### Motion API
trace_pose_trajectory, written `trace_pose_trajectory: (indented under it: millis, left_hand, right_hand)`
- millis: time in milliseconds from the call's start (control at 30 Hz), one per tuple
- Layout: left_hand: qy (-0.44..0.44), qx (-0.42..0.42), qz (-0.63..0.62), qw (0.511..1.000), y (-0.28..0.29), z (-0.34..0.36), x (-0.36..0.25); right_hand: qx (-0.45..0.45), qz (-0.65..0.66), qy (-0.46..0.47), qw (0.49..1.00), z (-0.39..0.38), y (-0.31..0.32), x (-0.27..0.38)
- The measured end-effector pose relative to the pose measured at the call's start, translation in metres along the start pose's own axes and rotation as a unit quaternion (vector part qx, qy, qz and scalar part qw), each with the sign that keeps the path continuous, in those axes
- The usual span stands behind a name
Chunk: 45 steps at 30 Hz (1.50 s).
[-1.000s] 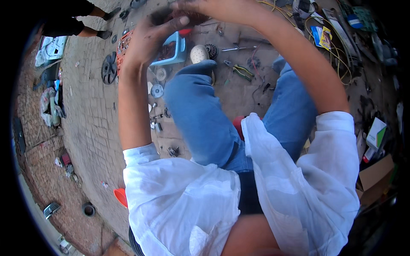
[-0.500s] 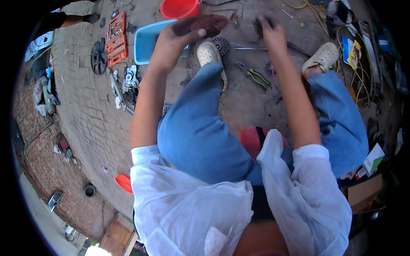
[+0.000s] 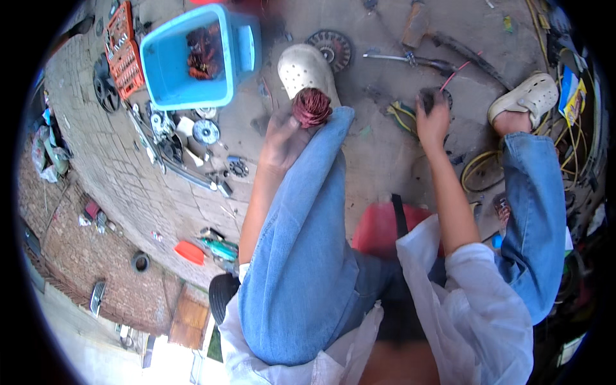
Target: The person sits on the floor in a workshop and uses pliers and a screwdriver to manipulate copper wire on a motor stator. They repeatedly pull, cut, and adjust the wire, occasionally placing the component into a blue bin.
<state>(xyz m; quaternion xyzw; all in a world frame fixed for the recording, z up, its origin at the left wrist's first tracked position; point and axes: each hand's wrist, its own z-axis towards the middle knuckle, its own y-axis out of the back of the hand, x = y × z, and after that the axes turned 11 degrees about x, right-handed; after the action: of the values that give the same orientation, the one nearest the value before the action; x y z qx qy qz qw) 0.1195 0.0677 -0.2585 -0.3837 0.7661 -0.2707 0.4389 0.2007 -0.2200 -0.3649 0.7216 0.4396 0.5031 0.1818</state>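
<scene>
In my left hand (image 3: 282,142), beside my left knee, is a dark red bundle of wound wire (image 3: 312,107), its rounded end facing up. The fingers are closed round it and partly hidden by the bundle and the knee. Low over the ground between my feet, my right hand (image 3: 434,125) has its fingers curled on something dark that I cannot make out. Pliers with yellow-green handles (image 3: 403,117) lie just left of that hand. A thin pink-red strand (image 3: 454,77) rises beside its fingertips.
A blue tub (image 3: 186,96) with reddish wire pieces (image 3: 205,52) stands front left, near an orange socket set (image 3: 125,54). Metal parts (image 3: 206,131) lie below it. Ahead are a finned round part (image 3: 332,50), a screwdriver (image 3: 433,64) and a brick (image 3: 416,24). Yellow cable (image 3: 480,170) coils at right.
My left hand has come back toward my left knee with the wire bundle. My right hand has moved down and nearer, beside the pliers. The view has shifted, showing inside the tub.
</scene>
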Motion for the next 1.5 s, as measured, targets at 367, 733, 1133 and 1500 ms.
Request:
trace_pose_trajectory:
  millis: [367,733,1133,1500]
  left_hand:
    - [0.031,0.02,0.002,0.999,0.002,0.0,0.006]
    - [0.026,-0.007,-0.001,1.0,0.001,-0.003,0.009]
    - [0.022,-0.006,0.015,1.0,0.001,-0.001,0.006]
    - [0.009,-0.004,0.001,1.0,0.0,0.002,0.01]
  right_hand:
    - [0.044,0.12,0.089,0.988,0.053,-0.069,0.118]
    - [0.09,0.282,0.173,0.939,0.096,-0.068,0.111]
    - [0.078,0.212,0.126,0.966,0.08,-0.07,0.108]
    - [0.042,0.213,0.137,0.967,0.065,-0.061,0.104]
